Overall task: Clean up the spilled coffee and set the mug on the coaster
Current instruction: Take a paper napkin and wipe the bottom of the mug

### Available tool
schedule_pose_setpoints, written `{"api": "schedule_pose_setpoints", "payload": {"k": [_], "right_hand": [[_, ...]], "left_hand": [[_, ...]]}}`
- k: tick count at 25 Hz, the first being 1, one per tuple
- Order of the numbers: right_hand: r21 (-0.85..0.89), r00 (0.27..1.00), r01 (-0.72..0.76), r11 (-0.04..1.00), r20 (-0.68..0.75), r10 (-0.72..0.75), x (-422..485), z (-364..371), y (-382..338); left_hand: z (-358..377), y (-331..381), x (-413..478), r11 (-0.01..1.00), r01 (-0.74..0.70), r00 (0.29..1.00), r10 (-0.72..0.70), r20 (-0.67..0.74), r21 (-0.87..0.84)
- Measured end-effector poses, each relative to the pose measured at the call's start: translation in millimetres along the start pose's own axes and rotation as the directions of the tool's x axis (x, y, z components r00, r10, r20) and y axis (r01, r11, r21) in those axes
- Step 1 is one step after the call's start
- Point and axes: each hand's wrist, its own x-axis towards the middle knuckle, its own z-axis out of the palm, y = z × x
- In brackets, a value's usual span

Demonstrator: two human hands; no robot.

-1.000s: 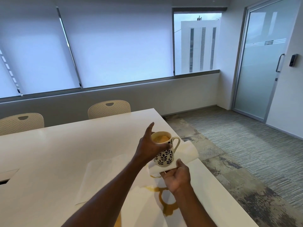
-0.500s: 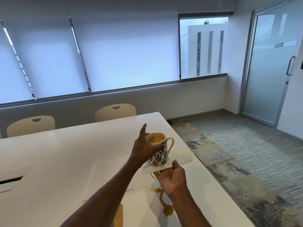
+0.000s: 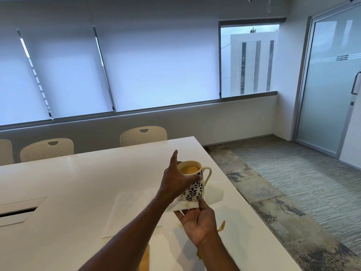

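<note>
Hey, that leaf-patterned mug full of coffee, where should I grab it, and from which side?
Probably the handle, coming from the right: it juts out free on that side, while the left hand wraps the left wall of the mug. Keep it upright, since the coffee stands near the rim.

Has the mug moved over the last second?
Yes, slightly. Against the right edge of the table, the mug has drifted left, inward over the tabletop, held in the left hand.

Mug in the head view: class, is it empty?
No, the mug, gripped by the left hand above the napkin in the right hand, holds light brown coffee almost to its rim.
</note>
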Motion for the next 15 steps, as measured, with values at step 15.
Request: {"api": "schedule_pose_setpoints", "payload": {"k": [15], "right_hand": [[0.089, 0.999, 0.038, 0.995, 0.033, -0.041, 13, 10, -22]], "left_hand": [[-5, -1, -1, 1.0, 0.013, 1.0, -0.013, -0.007, 0.015]]}}
